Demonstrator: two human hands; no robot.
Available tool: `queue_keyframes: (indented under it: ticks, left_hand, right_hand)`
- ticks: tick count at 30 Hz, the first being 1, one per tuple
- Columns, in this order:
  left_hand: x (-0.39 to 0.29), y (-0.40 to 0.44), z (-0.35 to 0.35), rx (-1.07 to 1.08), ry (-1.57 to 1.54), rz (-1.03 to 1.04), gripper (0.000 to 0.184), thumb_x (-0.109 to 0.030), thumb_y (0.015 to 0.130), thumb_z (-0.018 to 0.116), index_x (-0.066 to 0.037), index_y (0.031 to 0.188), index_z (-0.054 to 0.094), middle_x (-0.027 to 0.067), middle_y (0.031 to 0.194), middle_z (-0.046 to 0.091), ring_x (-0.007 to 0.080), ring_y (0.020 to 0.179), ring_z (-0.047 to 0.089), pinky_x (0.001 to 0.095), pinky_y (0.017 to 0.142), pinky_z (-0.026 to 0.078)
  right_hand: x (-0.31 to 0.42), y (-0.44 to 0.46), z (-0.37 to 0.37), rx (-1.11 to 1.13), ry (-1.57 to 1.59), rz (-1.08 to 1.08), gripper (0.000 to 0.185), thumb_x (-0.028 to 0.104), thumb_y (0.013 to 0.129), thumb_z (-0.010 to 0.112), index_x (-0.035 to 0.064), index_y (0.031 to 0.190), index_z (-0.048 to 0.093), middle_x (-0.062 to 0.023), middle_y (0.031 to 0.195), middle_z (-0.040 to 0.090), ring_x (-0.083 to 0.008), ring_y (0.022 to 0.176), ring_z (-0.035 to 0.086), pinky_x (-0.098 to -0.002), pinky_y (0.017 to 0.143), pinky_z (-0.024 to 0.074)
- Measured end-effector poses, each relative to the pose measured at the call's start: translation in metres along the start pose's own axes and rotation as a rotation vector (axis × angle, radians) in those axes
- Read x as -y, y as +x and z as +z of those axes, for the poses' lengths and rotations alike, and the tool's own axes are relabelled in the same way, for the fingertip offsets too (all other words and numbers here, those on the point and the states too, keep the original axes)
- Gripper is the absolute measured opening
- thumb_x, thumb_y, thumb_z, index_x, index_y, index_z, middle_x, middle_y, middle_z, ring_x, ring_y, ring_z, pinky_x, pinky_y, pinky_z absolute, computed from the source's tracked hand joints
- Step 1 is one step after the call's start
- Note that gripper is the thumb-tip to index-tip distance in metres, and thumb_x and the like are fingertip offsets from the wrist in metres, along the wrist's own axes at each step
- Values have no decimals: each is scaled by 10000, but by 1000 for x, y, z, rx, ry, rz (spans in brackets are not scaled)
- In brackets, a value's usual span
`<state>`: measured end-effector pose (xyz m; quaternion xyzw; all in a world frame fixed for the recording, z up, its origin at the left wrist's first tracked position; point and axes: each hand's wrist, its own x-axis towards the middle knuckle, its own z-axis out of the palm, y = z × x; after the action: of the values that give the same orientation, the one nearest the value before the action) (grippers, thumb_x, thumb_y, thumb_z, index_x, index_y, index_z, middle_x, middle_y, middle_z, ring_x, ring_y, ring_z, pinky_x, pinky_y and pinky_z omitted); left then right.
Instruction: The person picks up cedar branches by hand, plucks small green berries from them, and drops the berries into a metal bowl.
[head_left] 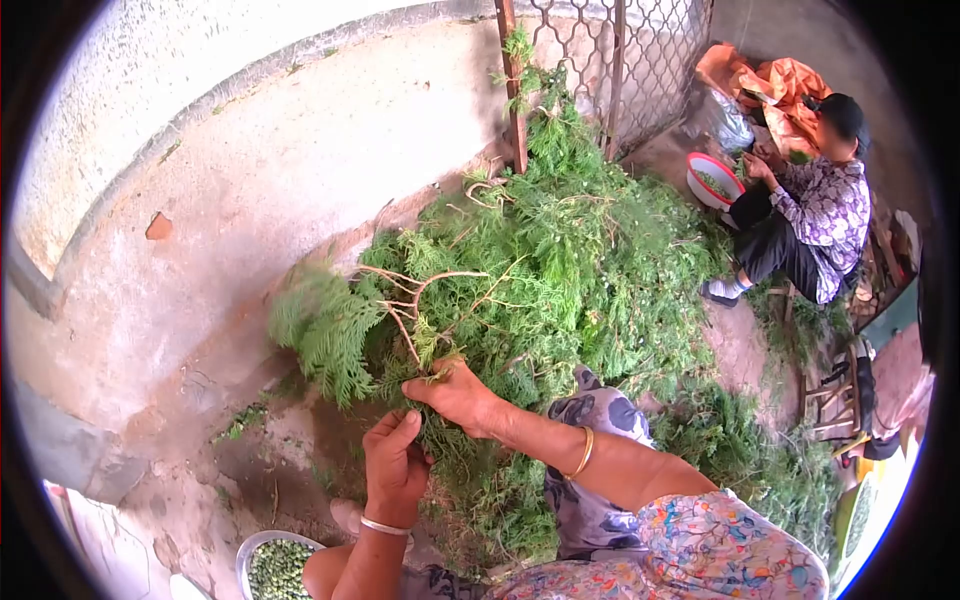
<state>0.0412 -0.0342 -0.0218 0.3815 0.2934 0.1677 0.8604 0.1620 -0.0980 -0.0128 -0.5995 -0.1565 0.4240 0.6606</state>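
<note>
My right hand (455,395), with a gold bangle on the forearm, is closed round the lower stem of a green leafy branch (340,335). The branch's fronds spread to the left and its bare brown twigs curve above the hand. My left hand (395,465), with a pale bangle at the wrist, is just below and left of it. Its thumb and fingers are pressed together near the foliage; what they pinch is too small to make out. Beyond my hands lies a large pile of green branches (580,260).
A metal bowl of small green pods (280,567) stands at the bottom left. Another person (820,205) sits at the upper right by a red-rimmed basin (714,178) and orange sheeting (785,80). A wall (250,170) and a metal lattice (655,60) border the pile.
</note>
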Motion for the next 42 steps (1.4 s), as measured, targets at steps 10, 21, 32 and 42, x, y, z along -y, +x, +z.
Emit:
queue_keyframes:
  ticks: [10, 21, 32, 42]
  left_hand:
    - [-11, -10, 21, -12, 62, 132, 102, -5, 773, 585, 22, 871, 592, 23, 812, 589, 98, 747, 544, 256, 685, 428]
    - [-36, -23, -2, 263, 55, 51, 130, -103, 804, 588, 21, 841, 572, 55, 641, 526, 103, 486, 443, 234, 397, 365]
    - [-78, -13, -54, 243, -376, 220, 203, -220, 905, 489, -26, 883, 546, 133, 849, 511, 150, 688, 476, 229, 448, 383]
    - [-80, -20, -38, -150, -190, 301, 137, -159, 852, 601, -31, 822, 565, 67, 678, 555, 122, 537, 465, 227, 432, 344]
  right_hand:
    - [17, -12, -2, 5, -142, 38, 318, 193, 775, 683, -52, 950, 581, -88, 827, 603, -149, 762, 555, -291, 636, 466]
    - [21, 2, -13, 153, 326, 59, 277, 306, 856, 603, 50, 808, 511, 7, 684, 464, -95, 547, 420, -285, 523, 414]
    - [28, 7, -40, 445, 676, 88, 609, 755, 770, 381, 179, 574, 347, 37, 511, 268, -114, 445, 264, -274, 503, 281]
    - [29, 19, -51, 270, 811, -36, 511, 629, 810, 508, 158, 655, 386, 57, 520, 274, -98, 504, 279, -255, 546, 324]
